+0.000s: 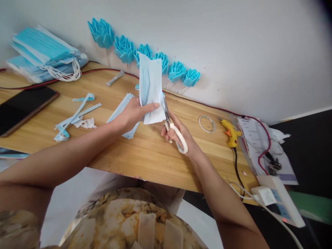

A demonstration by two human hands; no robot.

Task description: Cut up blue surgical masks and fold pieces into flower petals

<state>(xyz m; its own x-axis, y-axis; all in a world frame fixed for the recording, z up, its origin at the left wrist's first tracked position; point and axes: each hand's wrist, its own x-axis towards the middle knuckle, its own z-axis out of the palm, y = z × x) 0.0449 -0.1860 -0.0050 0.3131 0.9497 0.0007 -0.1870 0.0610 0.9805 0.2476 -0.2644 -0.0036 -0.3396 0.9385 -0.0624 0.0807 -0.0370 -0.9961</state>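
My left hand (133, 112) grips a light blue and white piece of face mask fabric (150, 83), its thumb lying across the front. In my right hand (178, 129) is a pair of scissors with white handles (181, 140). The blades lie along the right edge of the fabric. Beneath my left hand more pale blue mask pieces (120, 109) rest on the wooden table (145, 157). Cut blue strips (77, 112) and white scraps (86, 123) lie to the left of that hand.
Several blue fabric flowers (124, 48) stand along the wall. A stack of masks (44, 48) and a phone (23, 107) are at left. To the right are a tape roll (206, 123), a yellow glue gun (230, 133), papers (252, 138) and a power strip (282, 200).
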